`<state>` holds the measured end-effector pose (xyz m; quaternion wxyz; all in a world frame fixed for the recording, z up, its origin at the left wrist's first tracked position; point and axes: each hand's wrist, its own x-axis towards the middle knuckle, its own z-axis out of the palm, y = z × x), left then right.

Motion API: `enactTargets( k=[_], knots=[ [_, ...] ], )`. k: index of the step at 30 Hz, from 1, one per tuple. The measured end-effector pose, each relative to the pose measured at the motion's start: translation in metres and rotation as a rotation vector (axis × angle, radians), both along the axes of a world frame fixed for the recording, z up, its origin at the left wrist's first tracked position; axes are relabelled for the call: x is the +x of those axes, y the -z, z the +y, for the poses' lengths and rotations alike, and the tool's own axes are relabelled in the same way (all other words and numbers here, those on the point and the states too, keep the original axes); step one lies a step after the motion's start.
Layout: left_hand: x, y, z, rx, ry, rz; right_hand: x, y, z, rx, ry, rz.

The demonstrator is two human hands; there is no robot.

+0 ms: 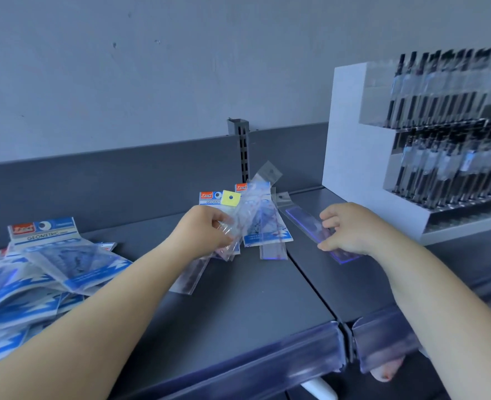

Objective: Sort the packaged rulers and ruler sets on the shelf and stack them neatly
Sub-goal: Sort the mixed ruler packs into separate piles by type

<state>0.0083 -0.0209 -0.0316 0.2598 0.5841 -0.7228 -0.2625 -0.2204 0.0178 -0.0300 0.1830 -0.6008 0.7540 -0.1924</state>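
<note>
Ruler sets, left heap: blue-and-white "GEOMETRIC" packaged ruler sets [51, 264] lie in a loose, overlapping pile at the left end of your dark grey metal shelf [247, 301].
Left hand: your left hand [202, 230] pinches a clear plastic sleeve with a yellow header tag [230, 219], fingers curled round it, at mid-shelf.
Middle pile: more blue-carded ruler sets and clear ruler sleeves [263, 223] lie fanned just beside that hand, against the back panel.
Right hand: your right hand [346, 229] curls its fingers onto a long clear blue-edged packaged ruler [305, 220] lying flat on the shelf.
Far right: white tiered display of black pens [440, 145], blurred.
</note>
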Motion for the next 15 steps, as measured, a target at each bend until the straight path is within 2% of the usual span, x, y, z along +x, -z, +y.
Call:
enactTargets(
  k=[15],
  knots=[
    [-0.007,-0.003,0.005,-0.045,0.074,0.077,0.000,0.010,0.022,-0.030,0.151,0.264]
  ],
)
